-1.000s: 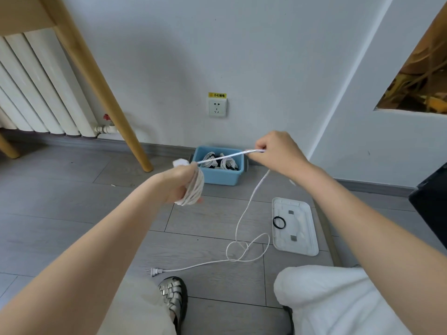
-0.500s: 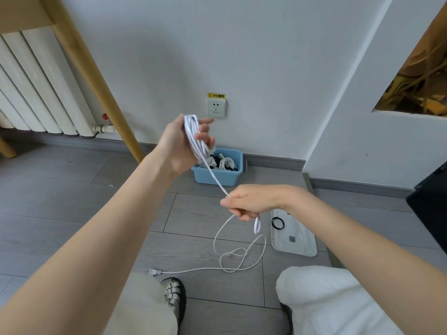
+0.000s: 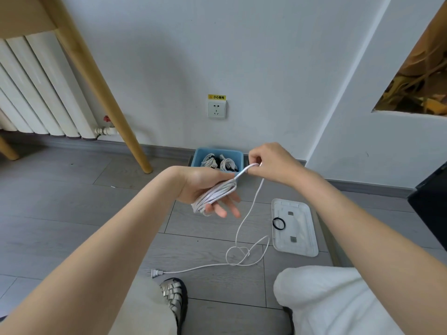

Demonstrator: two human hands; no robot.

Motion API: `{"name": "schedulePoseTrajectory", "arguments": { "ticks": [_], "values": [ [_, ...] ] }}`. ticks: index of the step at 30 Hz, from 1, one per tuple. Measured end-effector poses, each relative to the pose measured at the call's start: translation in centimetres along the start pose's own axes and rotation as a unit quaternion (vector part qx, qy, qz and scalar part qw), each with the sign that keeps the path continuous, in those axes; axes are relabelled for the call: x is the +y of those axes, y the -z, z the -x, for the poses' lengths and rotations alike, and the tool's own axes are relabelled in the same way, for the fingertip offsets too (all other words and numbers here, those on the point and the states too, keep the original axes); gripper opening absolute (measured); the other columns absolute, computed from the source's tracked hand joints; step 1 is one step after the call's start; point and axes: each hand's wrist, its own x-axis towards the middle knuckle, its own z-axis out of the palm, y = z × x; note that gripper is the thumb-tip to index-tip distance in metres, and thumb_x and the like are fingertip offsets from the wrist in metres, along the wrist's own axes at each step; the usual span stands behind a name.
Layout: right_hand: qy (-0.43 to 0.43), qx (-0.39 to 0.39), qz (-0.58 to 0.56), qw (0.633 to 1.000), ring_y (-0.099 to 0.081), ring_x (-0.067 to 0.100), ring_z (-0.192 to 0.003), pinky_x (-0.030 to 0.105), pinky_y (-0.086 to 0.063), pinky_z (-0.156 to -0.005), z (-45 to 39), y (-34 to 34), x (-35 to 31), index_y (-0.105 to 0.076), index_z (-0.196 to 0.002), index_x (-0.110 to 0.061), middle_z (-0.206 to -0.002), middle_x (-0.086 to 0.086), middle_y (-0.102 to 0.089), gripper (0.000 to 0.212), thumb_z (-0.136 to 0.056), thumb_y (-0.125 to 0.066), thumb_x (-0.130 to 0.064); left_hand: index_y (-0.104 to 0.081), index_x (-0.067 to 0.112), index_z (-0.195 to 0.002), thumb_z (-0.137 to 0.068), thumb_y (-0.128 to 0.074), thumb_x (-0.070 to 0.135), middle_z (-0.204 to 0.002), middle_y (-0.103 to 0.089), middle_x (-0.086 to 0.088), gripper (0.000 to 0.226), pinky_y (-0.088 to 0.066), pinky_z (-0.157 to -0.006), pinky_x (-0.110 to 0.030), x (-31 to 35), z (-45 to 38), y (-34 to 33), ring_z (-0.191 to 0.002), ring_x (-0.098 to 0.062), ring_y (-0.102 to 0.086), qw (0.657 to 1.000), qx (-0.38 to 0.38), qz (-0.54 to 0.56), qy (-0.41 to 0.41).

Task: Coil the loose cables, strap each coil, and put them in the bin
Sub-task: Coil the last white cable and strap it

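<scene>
A white cable coil (image 3: pixel 215 193) is looped round my left hand (image 3: pixel 197 180), which lies palm up with fingers stretched out straight. My right hand (image 3: pixel 273 165) pinches the same cable just beyond the coil, close in front of the blue bin (image 3: pixel 197 157). From there the loose cable (image 3: pixel 242 252) hangs down to a tangle on the floor and ends in a plug (image 3: pixel 156 272). The bin stands against the wall and holds strapped white coils (image 3: pixel 227 163). A black band (image 3: pixel 278 223) lies on a white lid (image 3: pixel 300 238).
A wooden table leg (image 3: pixel 101 88) slants down left of the bin, with a radiator (image 3: pixel 36 93) behind it. A wall socket (image 3: pixel 217 109) sits above the bin. My sandalled foot (image 3: pixel 174 296) and white-clad knee (image 3: pixel 326 298) are below. A dark object (image 3: pixel 433 201) stands at the right edge.
My left hand dropped from in front of the socket and turned palm up. My right hand rose from the floor side to the coil, drawing up more cable; the floor tangle shifted slightly.
</scene>
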Motion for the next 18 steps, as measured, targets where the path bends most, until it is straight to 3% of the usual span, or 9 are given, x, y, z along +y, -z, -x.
{"name": "schedulePoseTrajectory", "arguments": {
  "ticks": [4,6,8,10,12,16,18],
  "values": [
    [-0.01,-0.016,-0.024,1.0,-0.05,0.023,-0.069,0.03,-0.037,-0.06,-0.2,-0.5,-0.9,-0.053,-0.063,-0.017,-0.064,0.001,-0.054,0.018,-0.08,-0.06,-0.02,-0.039,0.001,-0.126,-0.102,-0.025,0.044,-0.121,-0.061,-0.013,0.051,-0.052,-0.051,-0.023,-0.1,-0.8,0.0,-0.077,-0.029,-0.071,0.994,0.102,-0.036,0.021],
    [-0.006,-0.05,-0.042,0.998,-0.054,0.024,-0.075,0.032,-0.043,-0.065,-0.4,-0.5,-1.5,-0.059,-0.07,-0.017,-0.075,0.005,-0.062,0.014,-0.083,-0.057,-0.021,-0.042,0.002,-0.118,-0.103,-0.027,0.036,-0.124,-0.056,-0.023,0.04,-0.055,-0.057,-0.029,-0.2,-1.3,0.1,-0.097,-0.038,-0.066,0.981,0.19,-0.044,-0.001],
    [-0.017,-0.058,-0.044,0.997,-0.051,0.024,-0.069,0.031,-0.042,-0.063,-0.5,-0.2,-1.8,-0.064,-0.077,-0.009,-0.073,0.008,-0.06,0.018,-0.085,-0.052,-0.019,-0.044,-0.001,-0.126,-0.103,-0.026,0.031,-0.126,-0.052,-0.029,0.044,-0.055,-0.07,-0.038,-0.6,-1.9,0.8,-0.109,-0.043,-0.059,0.963,0.267,-0.022,-0.028],
    [-0.03,-0.069,-0.034,0.997,-0.04,0.019,-0.055,0.028,-0.033,-0.054,-0.5,0.3,-1.9,-0.067,-0.079,-0.003,-0.059,0.006,-0.05,0.028,-0.089,-0.047,-0.018,-0.04,-0.006,-0.132,-0.104,-0.024,0.029,-0.117,-0.053,-0.028,0.048,-0.054,-0.082,-0.044,-1.3,-2.4,2.0,-0.111,-0.044,-0.056,0.943,0.327,0.035,-0.05],
    [-0.027,-0.095,-0.033,0.995,-0.033,0.015,-0.046,0.028,-0.028,-0.049,-0.2,0.9,-2.3,-0.067,-0.067,-0.012,-0.048,0.0,-0.039,0.039,-0.095,-0.046,-0.028,-0.039,-0.005,-0.133,-0.104,-0.023,0.029,-0.107,-0.049,-0.019,0.048,-0.05,-0.089,-0.043,-1.6,-2.5,2.9,-0.116,-0.043,-0.054,0.923,0.367,0.094,-0.066],
    [-0.019,-0.086,-0.111,0.99,-0.041,0.012,-0.042,0.023,-0.033,-0.046,0.3,1.0,-3.4,-0.057,-0.056,-0.017,-0.045,-0.002,-0.042,0.044,-0.095,-0.048,-0.033,-0.021,0.013,-0.145,-0.102,-0.024,0.031,-0.14,-0.039,-0.016,0.047,-0.054,-0.077,-0.037,-0.2,-2.2,2.9,-0.103,-0.04,-0.062,0.885,0.335,0.303,-0.108],
    [-0.03,-0.132,-0.212,0.968,-0.053,0.011,-0.04,0.018,-0.039,-0.042,0.7,0.4,-3.9,-0.056,-0.059,-0.012,-0.045,-0.002,-0.05,0.041,-0.096,-0.049,-0.029,-0.03,0.012,-0.137,-0.102,-0.027,0.032,-0.139,-0.042,-0.02,0.041,-0.054,-0.078,-0.039,0.4,-2.0,3.0,-0.093,-0.037,-0.064,0.862,0.304,0.368,-0.17]
  ]
}}
